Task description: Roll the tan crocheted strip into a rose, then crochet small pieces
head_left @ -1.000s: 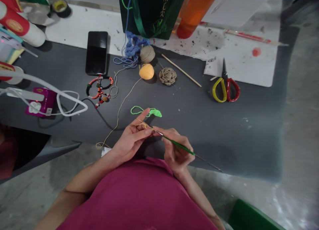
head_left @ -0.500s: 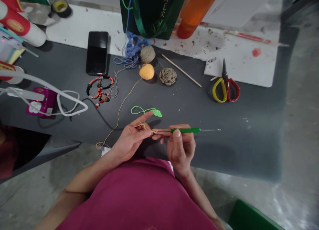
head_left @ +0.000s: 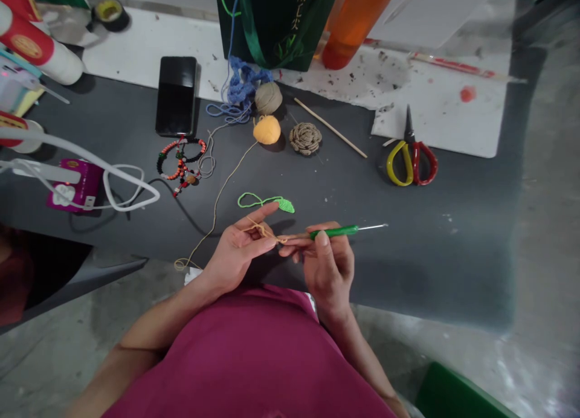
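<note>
My left hand [head_left: 238,249] pinches a thin yellow yarn [head_left: 259,227], which loops around its fingers and reaches the fingertips of my other hand. Between thumb and fingers, my right hand [head_left: 330,266] grips a crochet hook [head_left: 341,231] with a green handle; its metal tip points right, away from the yarn. A strand runs from the left hand back to a yellow yarn ball [head_left: 267,130]. Just beyond the left fingertips lies a small green crocheted leaf [head_left: 285,205] with a looped tail. Whatever is worked at the fingertips is too small to make out.
Behind lie a brown crocheted rosette [head_left: 305,139], a beige yarn ball [head_left: 268,98], blue yarn work [head_left: 244,83] and a wooden stick [head_left: 330,128]. Scissors [head_left: 411,152] rest at the right. Leftward are a phone [head_left: 176,96], beaded bracelets [head_left: 171,175] and a white cable [head_left: 113,170].
The crochet hook has tilted, its metal tip rising and drawing back left in my right hand. My left hand stays nearly still with the yarn.
</note>
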`<action>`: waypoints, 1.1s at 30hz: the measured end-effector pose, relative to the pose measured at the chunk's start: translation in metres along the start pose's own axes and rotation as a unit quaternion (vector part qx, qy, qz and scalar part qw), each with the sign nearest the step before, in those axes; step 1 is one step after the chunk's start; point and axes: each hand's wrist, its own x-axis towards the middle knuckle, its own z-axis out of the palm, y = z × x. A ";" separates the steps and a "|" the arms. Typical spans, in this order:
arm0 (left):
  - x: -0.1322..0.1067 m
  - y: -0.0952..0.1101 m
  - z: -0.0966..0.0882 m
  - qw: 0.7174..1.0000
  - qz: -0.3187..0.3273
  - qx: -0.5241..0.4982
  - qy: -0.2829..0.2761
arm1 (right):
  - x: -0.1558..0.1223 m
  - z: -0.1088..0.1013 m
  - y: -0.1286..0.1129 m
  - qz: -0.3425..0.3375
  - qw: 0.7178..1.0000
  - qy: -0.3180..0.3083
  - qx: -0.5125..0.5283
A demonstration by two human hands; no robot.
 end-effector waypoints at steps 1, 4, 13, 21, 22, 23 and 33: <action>0.000 -0.001 0.000 1.000 0.000 0.000 -0.001 | 0.001 0.000 0.001 0.010 1.000 0.003 0.010; 0.000 -0.004 0.000 1.000 -0.003 0.007 -0.003 | 0.003 0.002 0.007 0.021 1.000 0.006 0.017; 0.000 -0.008 -0.003 0.999 0.002 0.045 0.001 | 0.000 0.005 0.018 -0.025 0.999 0.038 -0.030; 0.001 -0.004 -0.005 0.994 0.043 0.098 0.019 | -0.005 -0.003 0.019 -0.042 0.997 0.027 -0.062; 0.002 -0.004 -0.005 0.994 0.042 0.098 0.019 | -0.005 -0.003 0.019 -0.047 0.997 0.028 -0.058; 0.002 -0.004 -0.005 0.994 0.039 0.097 0.019 | -0.005 -0.003 0.019 -0.053 0.997 0.028 -0.058; 0.004 -0.001 -0.005 0.997 0.012 0.077 -0.004 | -0.004 0.003 0.004 -0.148 0.982 0.011 -0.118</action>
